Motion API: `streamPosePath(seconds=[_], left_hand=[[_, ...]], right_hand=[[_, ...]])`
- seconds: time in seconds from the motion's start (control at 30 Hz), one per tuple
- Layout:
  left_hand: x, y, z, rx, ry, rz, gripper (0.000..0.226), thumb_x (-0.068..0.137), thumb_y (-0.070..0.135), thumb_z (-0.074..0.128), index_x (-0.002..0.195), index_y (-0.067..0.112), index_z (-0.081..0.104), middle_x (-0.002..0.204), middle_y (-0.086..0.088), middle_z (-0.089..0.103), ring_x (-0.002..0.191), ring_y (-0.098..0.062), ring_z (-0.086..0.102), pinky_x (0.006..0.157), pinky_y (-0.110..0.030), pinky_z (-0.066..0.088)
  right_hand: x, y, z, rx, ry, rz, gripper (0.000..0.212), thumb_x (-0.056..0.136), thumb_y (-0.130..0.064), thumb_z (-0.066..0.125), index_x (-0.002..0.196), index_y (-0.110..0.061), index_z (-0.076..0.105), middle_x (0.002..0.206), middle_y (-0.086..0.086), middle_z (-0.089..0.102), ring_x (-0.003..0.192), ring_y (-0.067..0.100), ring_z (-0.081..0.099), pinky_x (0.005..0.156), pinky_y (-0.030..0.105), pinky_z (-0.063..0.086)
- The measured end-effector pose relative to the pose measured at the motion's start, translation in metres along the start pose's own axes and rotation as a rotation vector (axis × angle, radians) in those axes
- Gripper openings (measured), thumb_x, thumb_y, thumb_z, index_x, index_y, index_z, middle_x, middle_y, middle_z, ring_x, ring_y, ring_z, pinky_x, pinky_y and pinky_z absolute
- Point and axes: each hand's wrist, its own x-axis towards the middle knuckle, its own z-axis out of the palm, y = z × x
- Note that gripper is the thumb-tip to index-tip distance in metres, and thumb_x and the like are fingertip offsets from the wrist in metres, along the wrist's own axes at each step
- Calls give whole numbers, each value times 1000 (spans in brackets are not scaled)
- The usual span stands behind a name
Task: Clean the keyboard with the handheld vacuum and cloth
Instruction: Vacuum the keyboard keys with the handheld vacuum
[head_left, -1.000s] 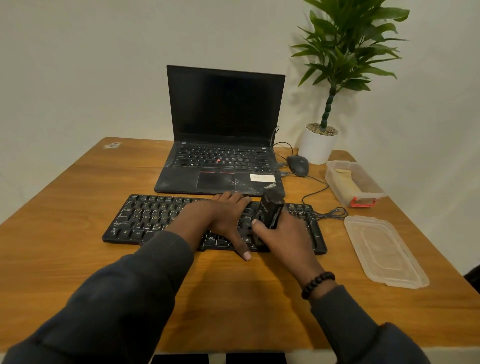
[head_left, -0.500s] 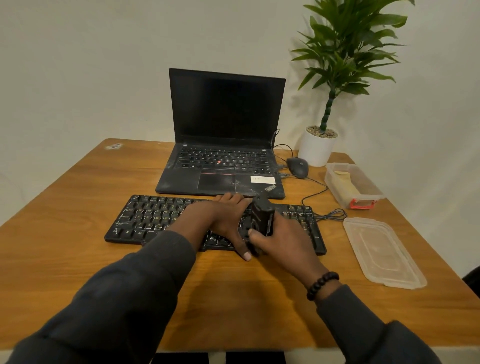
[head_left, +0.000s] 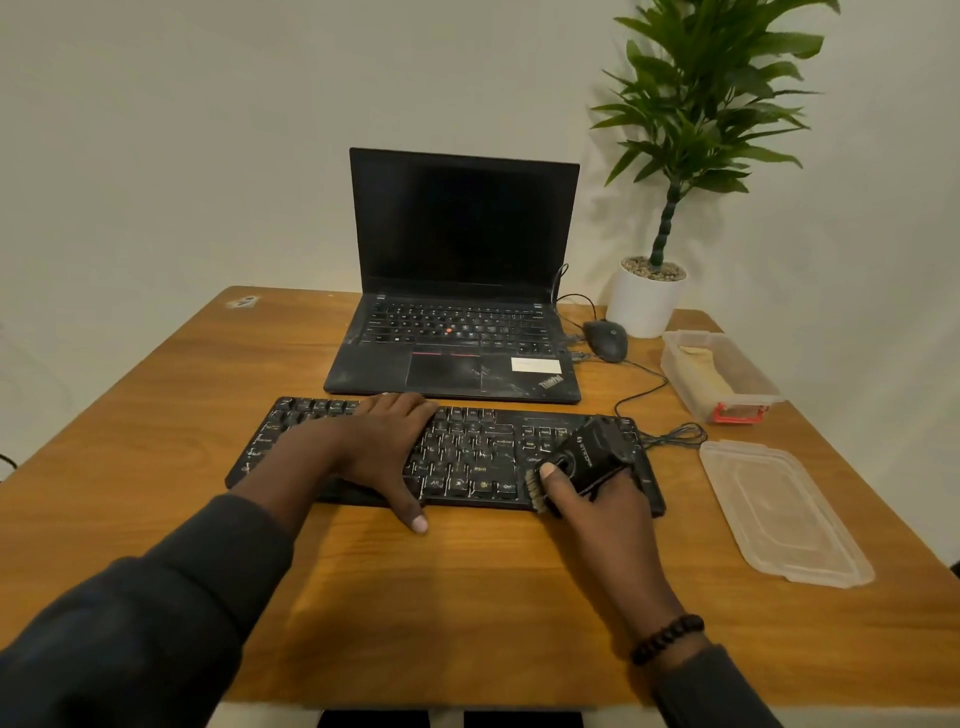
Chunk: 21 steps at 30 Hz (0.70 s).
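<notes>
A black external keyboard (head_left: 470, 457) with dusty keys lies on the wooden table (head_left: 156, 415) in front of a laptop. My left hand (head_left: 382, 447) rests flat on its left-middle keys, thumb hanging over the front edge. My right hand (head_left: 597, 499) grips a small black handheld vacuum (head_left: 589, 454), whose brush nozzle touches the keys near the keyboard's right end. The cloth is a pale yellow fold inside the open plastic box (head_left: 719, 376) at the right.
An open black laptop (head_left: 457, 332) stands behind the keyboard. A black mouse (head_left: 608, 340) with its cable and a potted plant (head_left: 647, 296) sit at the back right. The box's clear lid (head_left: 779, 514) lies flat on the table, right of the keyboard.
My right hand has slid the vacuum to the right along the keyboard, from its middle to near its right end. My left hand has shifted slightly left on the keys.
</notes>
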Motion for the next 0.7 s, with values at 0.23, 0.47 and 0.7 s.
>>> streamPosePath(seconds=[0.23, 0.47, 0.7], left_hand=[[-1, -6, 17, -86, 46, 41, 155, 33, 99, 53, 155, 28, -10, 160, 6, -2, 147, -27, 0, 119, -53, 7], [-2, 0, 14, -78, 3, 14, 158, 32, 96, 56, 155, 26, -15, 162, 4, -11, 149, -30, -8, 119, -53, 3], [-5, 2, -4, -50, -110, -16, 155, 46, 81, 67, 152, 20, -27, 162, 2, -26, 149, -27, -21, 119, -49, -4]], right_hand=[[4, 7, -1, -93, 61, -32, 12, 88, -39, 65, 84, -29, 60, 79, -11, 66, 75, -1, 60, 60, 16, 41], [18, 7, 11, -209, 87, -37, 20, 86, -46, 63, 87, -26, 61, 78, -10, 66, 75, 4, 61, 61, 23, 48], [-8, 11, 6, -122, 63, -5, 20, 87, -41, 65, 81, -23, 64, 74, -5, 68, 71, 5, 63, 58, 20, 49]])
